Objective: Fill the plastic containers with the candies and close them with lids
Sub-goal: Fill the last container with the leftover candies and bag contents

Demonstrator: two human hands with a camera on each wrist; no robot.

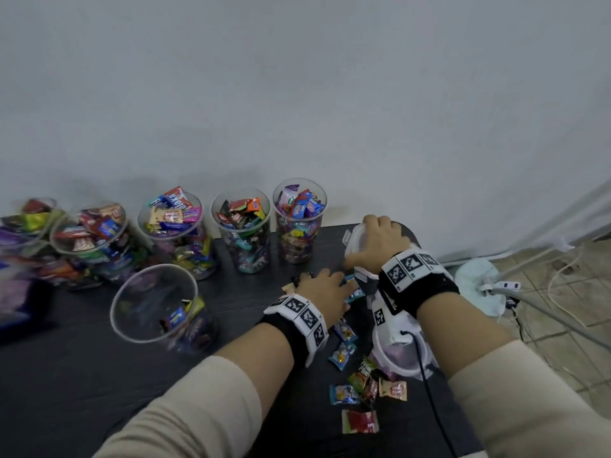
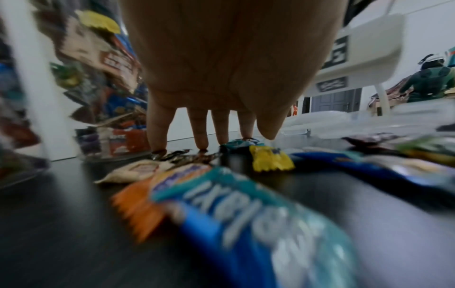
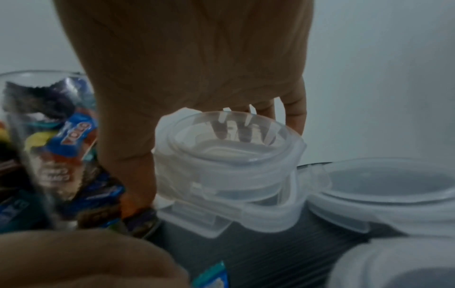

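my right hand (image 1: 380, 241) sits right of centre in the head view, fingers and thumb curled around the top of a stack of lids (image 3: 229, 165), which i read as lifting one off for a container. the lids are translucent, soft-looking plastic with round rims and small flip tabs; a second lid (image 3: 384, 193) lies just beside the stack at the right of the wrist view. my left hand (image 1: 322, 287) is lower and nearer the centre, fingers straight and spread, tips pressing down among the loose candies (image 1: 358, 388) on the dark table (image 1: 82, 375), probably to rake some together. the wrappers are crinkly foil and film in blue, yellow, orange and red. at the left of the frame stands a clear container (image 1: 158, 305), nearly empty with a few sweets at the bottom, so i judge it the one being filled. behind it, along the grey wall, a row of full containers (image 1: 299, 219) stands heaped to the brim and unlidded, likely why the lids are kept within reach.
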